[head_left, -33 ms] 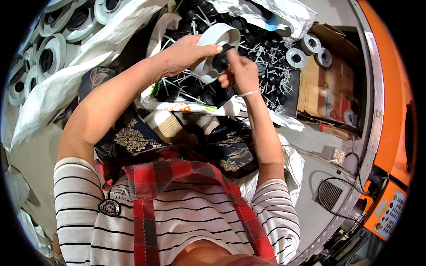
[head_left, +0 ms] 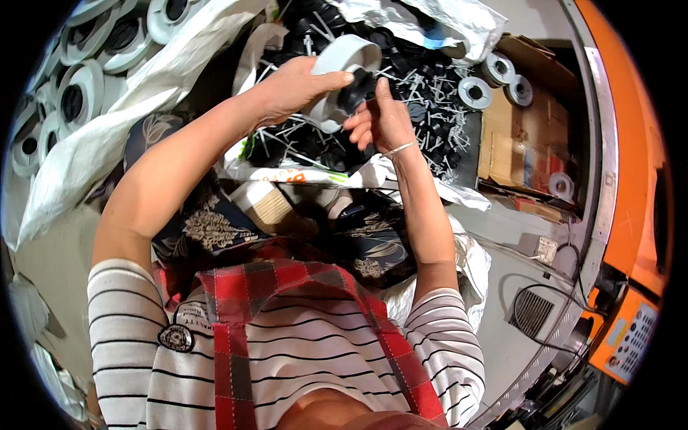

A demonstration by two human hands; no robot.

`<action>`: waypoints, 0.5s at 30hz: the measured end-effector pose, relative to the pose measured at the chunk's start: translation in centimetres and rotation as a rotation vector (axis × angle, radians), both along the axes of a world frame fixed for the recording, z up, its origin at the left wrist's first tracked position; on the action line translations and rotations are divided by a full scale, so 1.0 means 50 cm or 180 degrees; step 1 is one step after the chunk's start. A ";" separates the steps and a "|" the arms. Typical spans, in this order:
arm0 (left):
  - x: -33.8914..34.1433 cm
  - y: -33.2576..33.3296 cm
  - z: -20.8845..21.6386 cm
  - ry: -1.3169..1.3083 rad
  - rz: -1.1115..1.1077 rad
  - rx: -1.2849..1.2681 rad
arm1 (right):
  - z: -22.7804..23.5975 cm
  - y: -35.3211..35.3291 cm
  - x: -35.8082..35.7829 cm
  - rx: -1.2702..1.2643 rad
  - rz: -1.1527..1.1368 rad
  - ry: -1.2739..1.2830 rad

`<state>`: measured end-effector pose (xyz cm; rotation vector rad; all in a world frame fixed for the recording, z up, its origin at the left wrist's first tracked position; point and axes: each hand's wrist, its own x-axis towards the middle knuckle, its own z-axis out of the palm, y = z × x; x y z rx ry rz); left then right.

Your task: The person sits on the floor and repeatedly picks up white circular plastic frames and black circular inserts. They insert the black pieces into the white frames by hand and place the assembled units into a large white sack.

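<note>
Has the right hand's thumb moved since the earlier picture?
Yes, slightly: the right hand now has its thumb farther right, nearer the cardboard box, which serves as the fixed reference.

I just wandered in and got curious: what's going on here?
A person's left hand holds a grey ring, thumb against the black piece inside. The right hand is open close by; whether it touches is unclear. Beneath them, a white sack holds black parts. More rings are heaped at the left, and smaller discs sit by a box on the right.
</note>
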<state>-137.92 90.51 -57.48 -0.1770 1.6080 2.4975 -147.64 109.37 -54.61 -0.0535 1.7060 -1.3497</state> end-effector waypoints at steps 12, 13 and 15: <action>0.022 -0.070 0.136 0.1183 0.1851 -0.2499 | -0.003 0.017 -0.055 -0.0116 0.0292 0.1057; 0.020 -0.098 0.169 0.1095 0.2431 -0.2648 | 0.006 0.034 -0.087 0.0134 0.0276 0.1565; 0.006 -0.186 0.173 0.1351 0.4214 -0.4516 | -0.018 0.088 -0.190 0.0404 -0.0225 0.2318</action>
